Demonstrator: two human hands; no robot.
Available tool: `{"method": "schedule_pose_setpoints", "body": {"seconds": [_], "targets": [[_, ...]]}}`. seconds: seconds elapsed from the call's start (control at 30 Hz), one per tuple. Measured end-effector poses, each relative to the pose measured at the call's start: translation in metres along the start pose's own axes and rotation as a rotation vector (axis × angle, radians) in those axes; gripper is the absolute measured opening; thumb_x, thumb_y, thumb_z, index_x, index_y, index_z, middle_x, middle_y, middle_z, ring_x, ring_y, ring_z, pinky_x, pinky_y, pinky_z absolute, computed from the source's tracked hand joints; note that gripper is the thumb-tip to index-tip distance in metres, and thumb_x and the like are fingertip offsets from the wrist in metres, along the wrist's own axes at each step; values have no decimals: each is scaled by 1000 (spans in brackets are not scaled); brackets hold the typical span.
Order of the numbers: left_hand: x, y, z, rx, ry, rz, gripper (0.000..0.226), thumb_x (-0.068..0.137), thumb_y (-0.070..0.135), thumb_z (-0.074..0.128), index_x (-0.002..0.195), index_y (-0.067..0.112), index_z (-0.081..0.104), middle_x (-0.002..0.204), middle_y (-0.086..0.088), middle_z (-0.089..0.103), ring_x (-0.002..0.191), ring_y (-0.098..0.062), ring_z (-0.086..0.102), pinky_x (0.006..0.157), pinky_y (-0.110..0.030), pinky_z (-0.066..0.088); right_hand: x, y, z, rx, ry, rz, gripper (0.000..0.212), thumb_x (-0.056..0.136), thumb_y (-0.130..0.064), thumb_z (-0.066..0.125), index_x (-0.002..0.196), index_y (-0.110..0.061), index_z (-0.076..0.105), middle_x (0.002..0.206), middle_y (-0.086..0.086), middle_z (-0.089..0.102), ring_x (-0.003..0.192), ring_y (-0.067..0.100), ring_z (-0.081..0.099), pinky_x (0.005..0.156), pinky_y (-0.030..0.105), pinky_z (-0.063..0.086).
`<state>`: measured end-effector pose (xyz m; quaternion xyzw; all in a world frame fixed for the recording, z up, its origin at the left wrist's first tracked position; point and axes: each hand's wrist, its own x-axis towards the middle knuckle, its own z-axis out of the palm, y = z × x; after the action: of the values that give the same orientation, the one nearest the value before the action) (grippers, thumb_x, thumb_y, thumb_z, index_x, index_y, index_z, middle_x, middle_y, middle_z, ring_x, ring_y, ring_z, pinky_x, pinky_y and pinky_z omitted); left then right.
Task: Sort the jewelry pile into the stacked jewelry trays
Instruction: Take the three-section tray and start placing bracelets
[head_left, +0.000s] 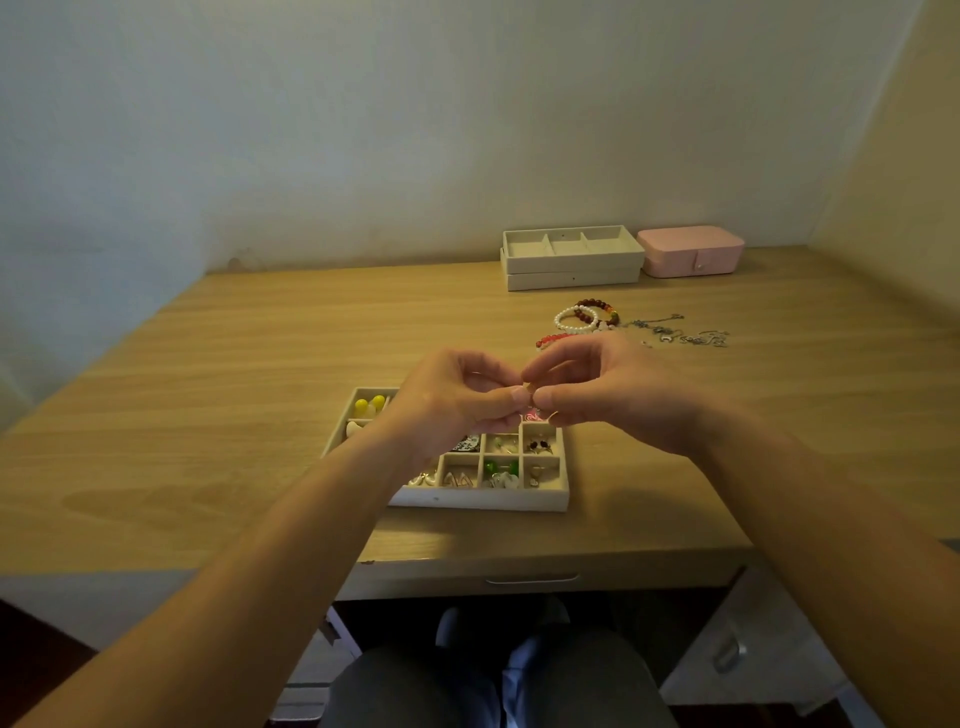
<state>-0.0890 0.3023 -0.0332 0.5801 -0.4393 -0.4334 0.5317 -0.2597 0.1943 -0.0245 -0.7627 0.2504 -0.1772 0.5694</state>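
By the desk's (208, 415) front edge, above the compartment tray (478, 501), our left hand (457, 400) and right hand (613, 395) both pinch one small piece (529, 391), thumbs and forefingers closed on it. We should work over the tray, so a slip lands inside. The bracelets (584, 317) and chains (680, 332) lie farther back, to the right. The stacked trays (571, 262) sit at the back edge.
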Motion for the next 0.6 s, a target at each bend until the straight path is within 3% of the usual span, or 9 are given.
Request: {"method": "schedule_pose_setpoints", "body": {"seconds": [0.23, 0.4, 0.53, 0.6], "targets": [[0, -7, 1, 92, 60, 34, 16, 81, 7, 78, 93, 4, 67, 74, -10, 74, 69, -19, 70, 65, -27, 59, 1, -2, 2, -78, -21, 64, 18, 88, -4, 75, 105, -9, 73, 91, 6, 76, 85, 20, 75, 72, 27, 61], [-6, -19, -2, 203, 129, 73, 12, 86, 13, 77, 91, 10, 66, 76, -9, 74, 67, -16, 68, 57, -25, 54, -5, -2, -2, -176, -114, 158, 19, 94, -2, 66, 100, -14, 79, 96, 8, 74, 82, 13, 70, 78, 29, 62], [-8, -33, -4, 380, 160, 98, 14, 83, 20, 81, 84, 21, 67, 81, -7, 76, 71, -15, 69, 64, -35, 56, -8, -2, -2, -317, -122, 163, 14, 93, -9, 69, 93, -19, 79, 78, -9, 73, 64, 0, 62, 62, 20, 53], [-10, -39, -3, 473, 151, 127, 14, 82, 21, 81, 83, 23, 67, 79, -3, 76, 75, -14, 72, 74, -42, 59, -9, -1, 0, -365, -126, 158, 11, 92, -11, 71, 94, -19, 78, 74, -8, 71, 62, 2, 59, 58, 21, 49]]}}
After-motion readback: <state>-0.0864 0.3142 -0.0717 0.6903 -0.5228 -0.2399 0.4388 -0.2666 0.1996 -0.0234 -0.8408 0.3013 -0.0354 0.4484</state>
